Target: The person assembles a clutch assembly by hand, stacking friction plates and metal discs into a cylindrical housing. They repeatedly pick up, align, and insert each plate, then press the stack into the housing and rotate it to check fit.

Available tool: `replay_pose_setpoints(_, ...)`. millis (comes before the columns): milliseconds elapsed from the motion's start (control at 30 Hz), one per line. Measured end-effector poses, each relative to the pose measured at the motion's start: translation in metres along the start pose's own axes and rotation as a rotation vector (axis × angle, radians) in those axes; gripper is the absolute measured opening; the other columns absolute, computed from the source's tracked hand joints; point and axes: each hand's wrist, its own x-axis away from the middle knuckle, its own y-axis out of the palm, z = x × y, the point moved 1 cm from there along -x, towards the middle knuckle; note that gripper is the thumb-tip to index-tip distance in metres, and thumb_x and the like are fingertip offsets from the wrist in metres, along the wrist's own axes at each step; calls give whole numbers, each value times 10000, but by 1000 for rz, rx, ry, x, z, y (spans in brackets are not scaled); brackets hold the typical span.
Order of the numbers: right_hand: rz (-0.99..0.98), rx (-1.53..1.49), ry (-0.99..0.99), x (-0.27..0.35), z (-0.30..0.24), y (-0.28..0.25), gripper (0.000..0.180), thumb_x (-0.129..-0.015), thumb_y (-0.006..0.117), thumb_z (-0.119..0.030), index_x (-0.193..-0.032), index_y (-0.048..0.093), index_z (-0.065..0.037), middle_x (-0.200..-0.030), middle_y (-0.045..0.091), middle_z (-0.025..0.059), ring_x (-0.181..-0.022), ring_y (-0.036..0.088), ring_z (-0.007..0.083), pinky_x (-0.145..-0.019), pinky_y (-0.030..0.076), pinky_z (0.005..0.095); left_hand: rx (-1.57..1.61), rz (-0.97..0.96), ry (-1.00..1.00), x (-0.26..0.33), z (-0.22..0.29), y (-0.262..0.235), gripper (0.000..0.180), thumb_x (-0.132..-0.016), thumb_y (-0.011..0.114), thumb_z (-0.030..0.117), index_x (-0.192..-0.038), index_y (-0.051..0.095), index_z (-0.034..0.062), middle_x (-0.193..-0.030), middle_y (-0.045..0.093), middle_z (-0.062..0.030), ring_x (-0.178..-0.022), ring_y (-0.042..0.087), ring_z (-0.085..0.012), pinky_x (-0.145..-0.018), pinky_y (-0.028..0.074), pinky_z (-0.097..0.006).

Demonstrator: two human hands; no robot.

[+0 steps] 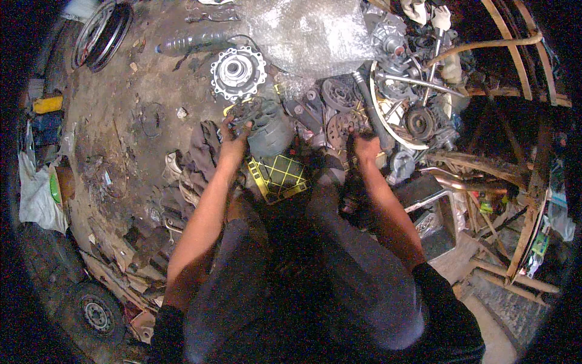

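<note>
A dark grey, rounded machine housing (270,133) tilts above a yellow-and-black plastic crate (280,176) between my knees. My left hand (235,142) grips its left side, with the fingers closed on the edge. To the right, my right hand (365,147) is closed beside a brownish round plate with holes (339,128); whatever its fingers hold is hidden. Beyond the housing lies a silvery toothed-rim metal cover (237,73) with a hub in its middle. Dark cloth (206,148) is bunched by my left wrist.
A clear plastic bottle (194,43) and silvery sheeting (303,36) lie at the far side. Metal parts, including a pulley (420,123) and a dark tube (373,109), crowd the right. A grey metal tray (436,224) stands near my right forearm. Wheel rims (103,33) rest far left.
</note>
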Motion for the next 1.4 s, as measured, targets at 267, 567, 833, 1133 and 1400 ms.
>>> replay_pose_setpoints(267, -348, -108, 183, 12, -57, -27, 489, -662, 823, -283, -922, 615, 76, -896, 684, 212, -782, 662, 338, -722, 527, 427, 38, -29, 26, 5, -3, -1, 728, -871, 720, 319, -1426, 310, 88, -1420, 400, -185, -1307, 395, -277, -1073, 337, -369)
replay_pose_setpoints(567, -302, -135, 20, 2, -1, 17, 395, -693, 828, -193, -959, 654, 42, -923, 691, 111, -756, 629, 242, -706, 505, 377, 136, -31, 67, 6, -11, 6, 714, -864, 738, 249, -1418, 308, 114, -1409, 408, -171, -1284, 405, -263, -1068, 341, -359)
replay_pose_setpoints(833, -475, -485, 359, 14, -16, 25, 401, -714, 824, -154, -1033, 647, 12, -980, 669, 87, -820, 612, 222, -682, 500, 354, 125, -45, 78, 5, -9, 4, 719, -863, 739, 232, -1419, 301, 110, -1393, 427, -181, -1269, 421, -264, -1062, 344, -352)
replay_pose_setpoints(1133, -657, -557, 339, 28, -45, -26, 478, -817, 764, -202, -1228, 583, -40, -1026, 662, 100, -871, 616, 266, -799, 498, 375, 83, -35, 154, 1, -18, 4, 712, -864, 736, 264, -1421, 321, 107, -1364, 455, -178, -1262, 430, -266, -1057, 345, -340)
replay_pose_setpoints(1400, 173, 70, -481, 45, -55, -58, 312, -870, 608, -64, -1176, 606, -8, -1068, 635, 189, -1020, 593, 354, -916, 455, 399, 124, -93, 127, 26, 9, -3, 685, -858, 725, 118, -1429, 346, 100, -1389, 445, -160, -1271, 435, -261, -1076, 339, -360)
